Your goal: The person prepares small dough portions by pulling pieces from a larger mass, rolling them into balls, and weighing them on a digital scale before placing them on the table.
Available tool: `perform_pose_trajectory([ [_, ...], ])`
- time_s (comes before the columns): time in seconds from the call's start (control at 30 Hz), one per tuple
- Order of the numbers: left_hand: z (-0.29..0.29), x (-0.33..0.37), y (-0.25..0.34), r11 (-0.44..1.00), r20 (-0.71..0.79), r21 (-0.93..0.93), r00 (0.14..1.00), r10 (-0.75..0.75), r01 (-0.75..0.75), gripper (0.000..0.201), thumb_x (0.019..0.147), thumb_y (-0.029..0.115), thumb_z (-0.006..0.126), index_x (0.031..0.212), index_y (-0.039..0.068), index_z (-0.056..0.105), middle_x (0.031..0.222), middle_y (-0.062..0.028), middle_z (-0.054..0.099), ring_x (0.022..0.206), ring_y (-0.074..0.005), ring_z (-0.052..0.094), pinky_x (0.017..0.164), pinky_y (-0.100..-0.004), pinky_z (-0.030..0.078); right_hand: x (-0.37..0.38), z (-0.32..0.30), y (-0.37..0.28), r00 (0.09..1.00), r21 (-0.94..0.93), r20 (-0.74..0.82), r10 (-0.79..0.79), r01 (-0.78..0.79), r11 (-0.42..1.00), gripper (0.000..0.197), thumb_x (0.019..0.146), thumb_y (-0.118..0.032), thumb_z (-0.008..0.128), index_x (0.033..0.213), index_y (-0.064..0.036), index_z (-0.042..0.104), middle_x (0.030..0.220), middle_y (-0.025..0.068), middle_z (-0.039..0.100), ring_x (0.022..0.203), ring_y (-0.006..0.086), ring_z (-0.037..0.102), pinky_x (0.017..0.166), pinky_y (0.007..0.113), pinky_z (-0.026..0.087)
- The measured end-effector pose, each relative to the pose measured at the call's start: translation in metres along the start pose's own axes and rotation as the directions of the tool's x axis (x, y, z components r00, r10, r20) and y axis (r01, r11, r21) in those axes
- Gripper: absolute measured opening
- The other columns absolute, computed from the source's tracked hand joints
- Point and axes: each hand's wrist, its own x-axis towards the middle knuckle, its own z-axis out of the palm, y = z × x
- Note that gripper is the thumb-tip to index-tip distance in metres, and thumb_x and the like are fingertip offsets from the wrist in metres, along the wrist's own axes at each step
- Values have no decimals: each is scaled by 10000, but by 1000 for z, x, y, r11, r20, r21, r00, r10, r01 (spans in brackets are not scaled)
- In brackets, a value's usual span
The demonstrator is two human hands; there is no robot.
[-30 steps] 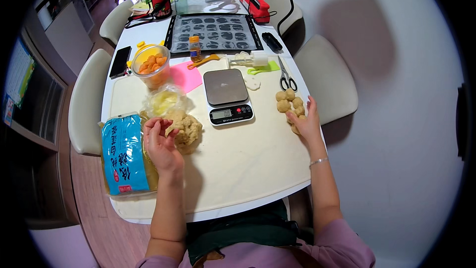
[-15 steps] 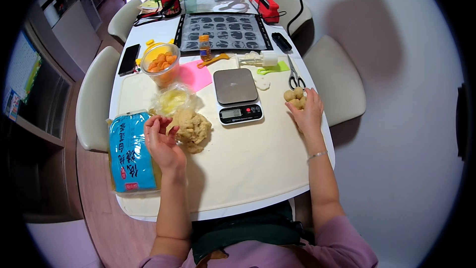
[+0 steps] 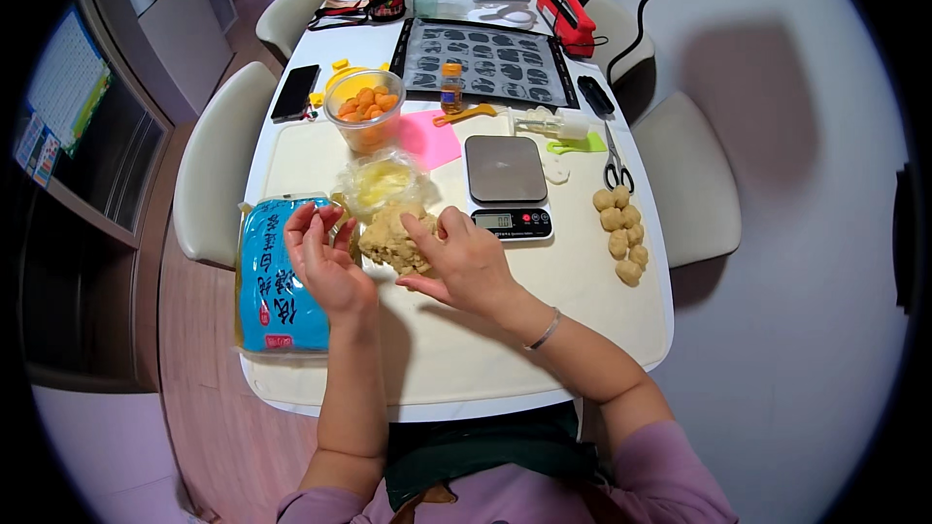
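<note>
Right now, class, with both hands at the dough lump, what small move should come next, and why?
Probably pinch a small piece off the dough lump with the right hand, whose fingers already rest on it. The left hand is open beside it, the scale platform is bare, and a cluster of dough balls lies to the right.

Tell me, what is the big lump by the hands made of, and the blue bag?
The lump looks like soft, crumbly tan dough: rough, matte, with the right hand resting on it. The blue bag seems to be shiny plastic film, since light glints on its wrinkles.
</note>
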Motion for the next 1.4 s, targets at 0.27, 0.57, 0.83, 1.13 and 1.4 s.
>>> perform_pose_trajectory([
  [0.27, 2, -1, 1, 999, -8, 16, 999, -31, 32, 142, 903, 90, 450, 1028, 80, 517, 947, -36, 577, 896, -135, 570, 769, -307, 473, -8, 15, -3, 999, 50, 30, -23, 22, 998, 673, 706, -399, 722, 1251, -79, 494, 1083, 144, 476, 963, 259, 512, 770, 369, 447],
  [0.57, -1, -2, -5, 999, 28, 3, 998, -53, 53, 97, 897, 90, 490, 985, 82, 530, 920, -30, 582, 882, -124, 573, 754, -296, 480, -35, 30, 1, 972, -62, 183, -150, 163, 985, 689, 778, -352, 659, 1312, 4, 409, 1404, 138, 341, 1334, 279, 297, 1081, 435, 256],
  [0.83, 4, -4, -4, 998, 20, 0, 998, -55, 55, 79, 889, 48, 473, 947, 61, 525, 893, -39, 560, 849, -124, 561, 732, -275, 483, -53, 21, -11, 964, 109, 244, -108, 83, 991, 726, 805, -320, 626, 1354, 48, 325, 1386, 170, 359, 1317, 310, 317, 1076, 449, 267],
  [1.13, -3, -2, -16, 997, 61, 43, 996, -65, 62, 82, 890, 67, 489, 954, 76, 539, 903, -38, 569, 865, -133, 567, 734, -295, 495, -52, 32, -24, 984, 22, 173, -47, 43, 999, 550, 795, -258, 603, 1210, 81, 482, 1301, 185, 447, 1221, 307, 410, 1024, 408, 335],
  [1.4, -2, -3, -17, 997, 49, 35, 996, -71, 69, 83, 889, 62, 489, 953, 75, 540, 902, -36, 563, 858, -135, 565, 747, -292, 489, -64, 30, -26, 972, 101, 234, 31, -56, 993, 547, 826, -254, 576, 1266, 47, 453, 1303, 179, 450, 1224, 295, 413, 1030, 418, 315],
])
